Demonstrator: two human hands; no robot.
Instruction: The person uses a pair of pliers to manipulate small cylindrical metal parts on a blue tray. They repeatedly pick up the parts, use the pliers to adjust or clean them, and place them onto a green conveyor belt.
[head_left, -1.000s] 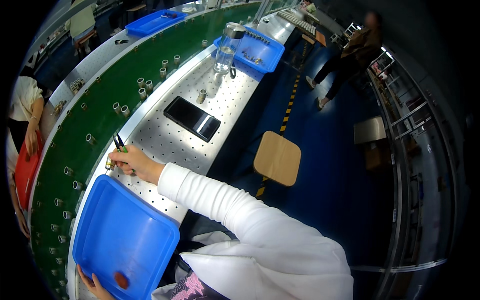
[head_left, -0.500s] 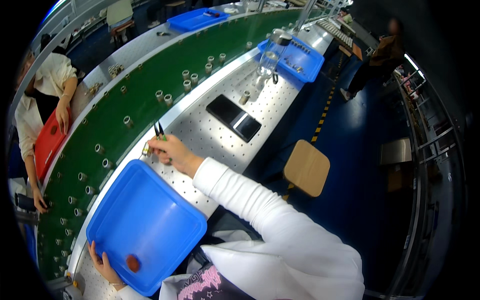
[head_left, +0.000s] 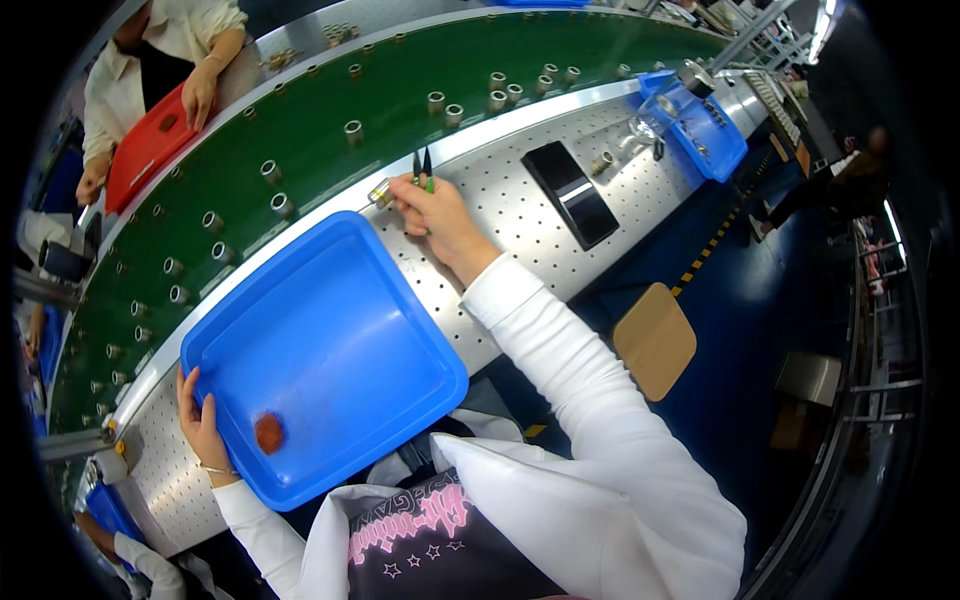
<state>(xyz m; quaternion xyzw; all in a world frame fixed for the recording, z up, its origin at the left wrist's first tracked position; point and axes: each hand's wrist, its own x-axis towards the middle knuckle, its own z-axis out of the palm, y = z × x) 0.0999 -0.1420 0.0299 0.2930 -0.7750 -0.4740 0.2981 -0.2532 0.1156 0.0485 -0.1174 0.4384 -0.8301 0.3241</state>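
Note:
My left hand (head_left: 203,432) grips the left rim of an upright blue plastic tray (head_left: 330,310), thumb over the edge. Inside the tray, near its lower left corner, lies a reddish-brown rounded lump (head_left: 269,433). Beyond the tray's far right corner, over the perforated metal bench (head_left: 480,215), my right hand (head_left: 435,215) is closed round green-handled snips (head_left: 423,170), dark pointed blades turned away from me. The same hand pinches a small metal cylindrical fitting (head_left: 380,193) by the belt's rail. My palm hides most of the handles.
Several metal fittings (head_left: 353,131) stand on the green conveyor belt (head_left: 310,150). A black phone (head_left: 570,195), another fitting (head_left: 601,162), a clear bottle (head_left: 655,115) and a second blue tray (head_left: 735,158) sit to the right. Across the belt, a co-worker holds a red tray (head_left: 140,165). A wooden stool (head_left: 655,340) stands right.
The view has swung, so the bench and both my hands appear farther up. My holds on tray, snips and fitting stay the same. The co-worker's lower hand has come back toward the red tray.

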